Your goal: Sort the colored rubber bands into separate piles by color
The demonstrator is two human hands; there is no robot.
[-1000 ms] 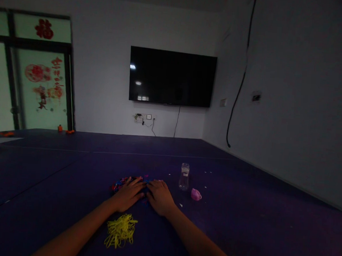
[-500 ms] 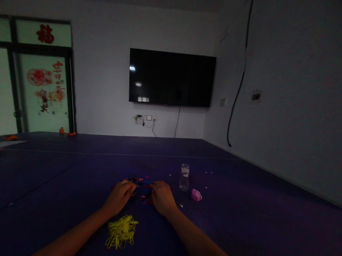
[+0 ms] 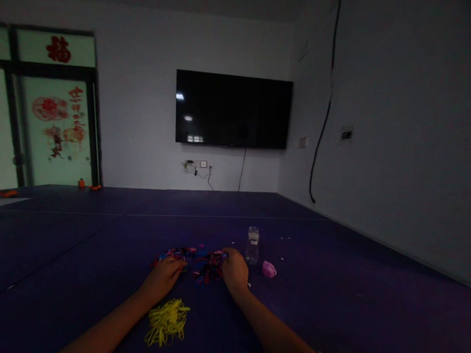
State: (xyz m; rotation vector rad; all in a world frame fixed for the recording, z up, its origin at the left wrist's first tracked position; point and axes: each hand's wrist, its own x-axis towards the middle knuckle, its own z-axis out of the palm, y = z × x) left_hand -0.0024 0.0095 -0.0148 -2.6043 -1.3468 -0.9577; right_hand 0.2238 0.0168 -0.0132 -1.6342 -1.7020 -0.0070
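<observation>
Small looped bands in red, pink, blue and black, probably hair ties, lie in a loose pile (image 3: 209, 269) on the dark purple tabletop. At the pile's left side rests my left hand (image 3: 165, 276), fingers bent and close together; whatever is between them is too dark to see. My right hand (image 3: 235, 272) is closed at the right edge, its fingertips touching the bands and partly hidden. Closer to me, between my forearms, sits a tangled heap of yellow bands (image 3: 168, 320).
A clear open bottle (image 3: 252, 247) stands right of my right hand, with a pink cap-like piece (image 3: 269, 269) beside it. White scraps dot the purple table (image 3: 332, 287). Orange items (image 3: 81, 183) are at the far left edge. A television (image 3: 233, 110) hangs on the wall.
My right hand has moved right, uncovering more of the coloured bands. My left hand has shifted slightly down and back, showing bands beyond it. The view has turned a little.
</observation>
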